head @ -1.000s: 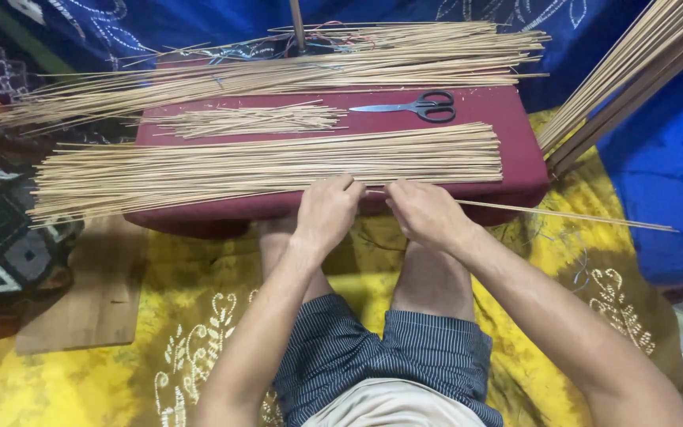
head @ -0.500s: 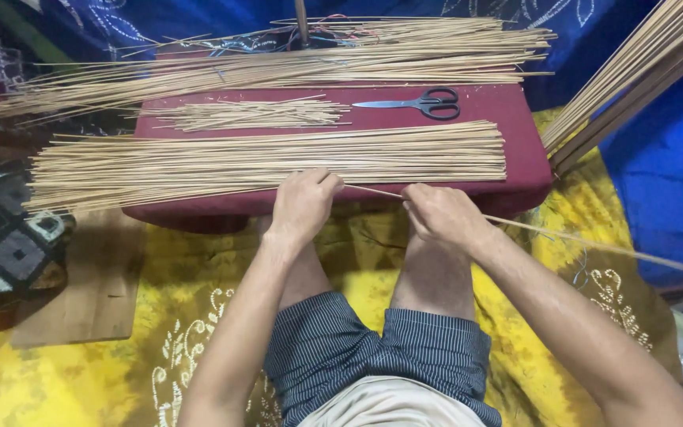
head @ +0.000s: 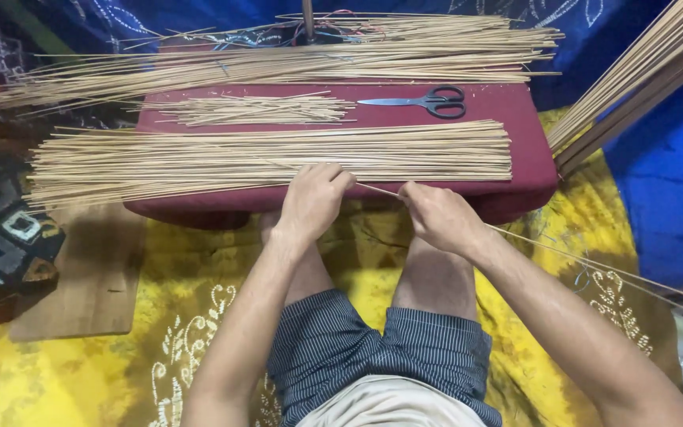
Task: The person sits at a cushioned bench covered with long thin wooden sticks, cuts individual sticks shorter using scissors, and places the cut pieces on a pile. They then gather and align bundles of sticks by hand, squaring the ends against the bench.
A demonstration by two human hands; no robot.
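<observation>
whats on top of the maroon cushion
On the maroon cushion lie a wide layer of thin bamboo sticks, a smaller bundle of short sticks and black-handled scissors. The cushion surface beneath the sticks is covered, so anything under them cannot be seen.

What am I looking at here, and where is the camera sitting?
The camera is worn on a person's head and looks down, so you see their own arms, legs and striped shorts from above. There is no machine here: only two bare hands. The person sits on a yellow patterned cloth in front of a low maroon cushion. On the cushion lie a wide row of thin bamboo sticks, a smaller bunch of short sticks and a pair of scissors. A longer pile of sticks lies behind it, and more lean in at the upper right. The left hand rests on the near row of sticks. The right hand pinches a single long stick that runs off to the right.
</observation>
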